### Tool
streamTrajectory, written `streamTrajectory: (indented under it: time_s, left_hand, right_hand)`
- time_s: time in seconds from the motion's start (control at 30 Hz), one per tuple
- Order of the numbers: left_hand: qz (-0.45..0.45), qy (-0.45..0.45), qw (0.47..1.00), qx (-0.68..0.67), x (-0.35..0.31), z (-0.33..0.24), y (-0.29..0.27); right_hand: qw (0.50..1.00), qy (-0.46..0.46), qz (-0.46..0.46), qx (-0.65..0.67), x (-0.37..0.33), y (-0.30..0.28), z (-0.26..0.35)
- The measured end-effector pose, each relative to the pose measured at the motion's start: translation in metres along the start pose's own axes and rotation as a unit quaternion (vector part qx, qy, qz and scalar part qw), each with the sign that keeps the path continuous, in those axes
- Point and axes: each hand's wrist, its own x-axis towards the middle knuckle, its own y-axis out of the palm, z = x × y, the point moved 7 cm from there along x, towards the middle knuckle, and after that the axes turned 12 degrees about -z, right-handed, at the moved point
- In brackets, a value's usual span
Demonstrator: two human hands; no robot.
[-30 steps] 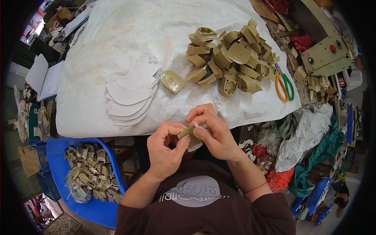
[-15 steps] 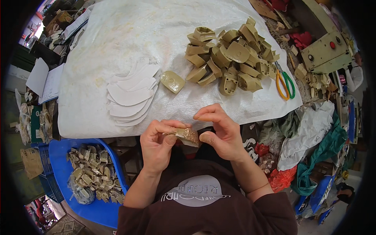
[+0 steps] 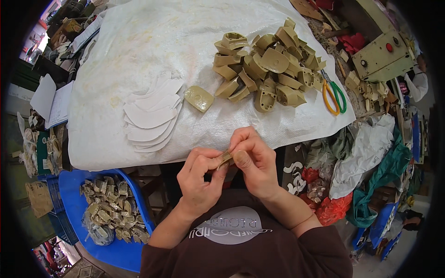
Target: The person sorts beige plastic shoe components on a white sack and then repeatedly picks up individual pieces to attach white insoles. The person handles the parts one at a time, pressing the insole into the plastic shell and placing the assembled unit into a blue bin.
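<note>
Just beyond the table's near edge, a small olive-gold shoe heel (image 3: 225, 158) is pinched between my two hands. My left hand (image 3: 200, 176) grips its left end with thumb and bent fingers. The fingers and thumb of my right hand (image 3: 255, 163) close on its other end. Much of the heel is hidden by my fingers. Ahead of my hands, a single olive heel (image 3: 199, 98) lies on the white woven sheet (image 3: 139, 51). To its left is a fanned stack of curved white pieces (image 3: 150, 118). A heap of bare olive heels (image 3: 273, 62) sits to the right.
Scissors (image 3: 333, 95) with orange and green handles lie right of the heap. Below left, a blue basin (image 3: 109, 255) holds many covered heels (image 3: 109, 201). A green control box (image 3: 384, 55) stands far right, above bags (image 3: 357, 162). An open notebook (image 3: 53, 102) is at left.
My right hand has come in from beside the heel and now grips it. The heel has been turned, so its glittery side no longer shows. My left hand has shifted slightly right.
</note>
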Motion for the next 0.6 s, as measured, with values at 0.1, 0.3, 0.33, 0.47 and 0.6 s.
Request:
streamTrajectory:
  time_s: [0.1,0.3,0.33,0.47,0.6]
  left_hand:
    - [-0.005,-0.024,1.0,-0.016,-0.003,-0.003,0.001]
    - [-0.023,-0.014,0.998,-0.048,-0.004,-0.006,0.0]
    - [-0.026,-0.005,0.998,-0.051,-0.005,-0.007,0.0]
    - [-0.033,0.0,0.987,-0.16,-0.012,-0.016,0.006]
    - [-0.05,-0.248,0.91,-0.328,-0.013,0.018,0.005]
  right_hand:
    - [0.97,0.11,-0.04,0.214,-0.002,0.003,-0.007]
    - [0.932,0.149,-0.065,0.324,0.01,-0.005,-0.013]
    - [0.931,0.151,-0.068,0.326,0.011,-0.006,-0.015]
    - [0.899,0.157,-0.144,0.383,0.027,-0.044,-0.017]
    - [0.925,0.09,-0.095,0.356,0.027,-0.028,-0.002]
